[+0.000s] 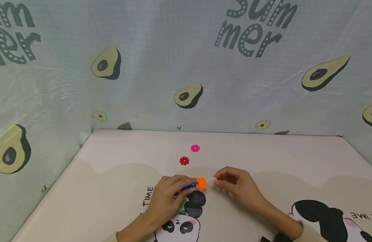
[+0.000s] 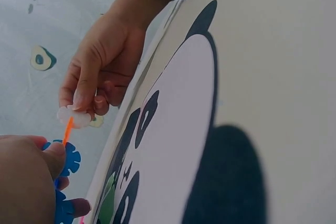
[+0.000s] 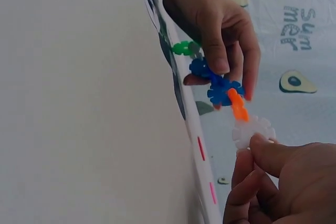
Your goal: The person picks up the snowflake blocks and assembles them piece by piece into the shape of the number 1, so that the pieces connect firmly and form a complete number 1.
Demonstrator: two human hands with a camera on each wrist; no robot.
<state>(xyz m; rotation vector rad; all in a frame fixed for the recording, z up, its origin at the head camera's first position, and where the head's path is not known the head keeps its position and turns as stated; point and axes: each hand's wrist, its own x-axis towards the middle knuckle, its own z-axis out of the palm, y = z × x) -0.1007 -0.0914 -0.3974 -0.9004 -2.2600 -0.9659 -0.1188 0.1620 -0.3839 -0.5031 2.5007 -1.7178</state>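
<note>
Well, there's the backdrop (image 1: pixel 146 43) filling the far side, pale grey, scattered with avocado halves and "summer" lettering. In front of it spreads the table (image 1: pixel 252 154), pinkish-white and beige, a printed panda (image 1: pixel 177 230) at the near edge and another black-and-white print (image 1: pixel 331 218) over to the right.

Now in on the hands, near the middle! The left hand (image 1: pixel 169 195) pinches blue pieces between thumb and fingers; the right hand (image 1: pixel 238 185), thumb against curled fingers, has the white disc (image 3: pixel 247 132) by its edge. Between them runs a short chain of notched, flower-shaped discs, out over the table just beyond the panda's head.

Down the line we go, best seen from the right wrist: a green piece (image 3: pixel 181 48) at the far end, a greyish one beside it, then the blue pieces (image 3: pixel 218 95), then the orange disc (image 3: pixel 239 108). Orange meets the white disc's rim; how deeply they're slotted, I can't tell.

And beyond the hands, two loose ones: the red disc (image 1: pixel 184 161) nearer, the pink disc (image 1: pixel 195 148) just behind, not touching.
</note>
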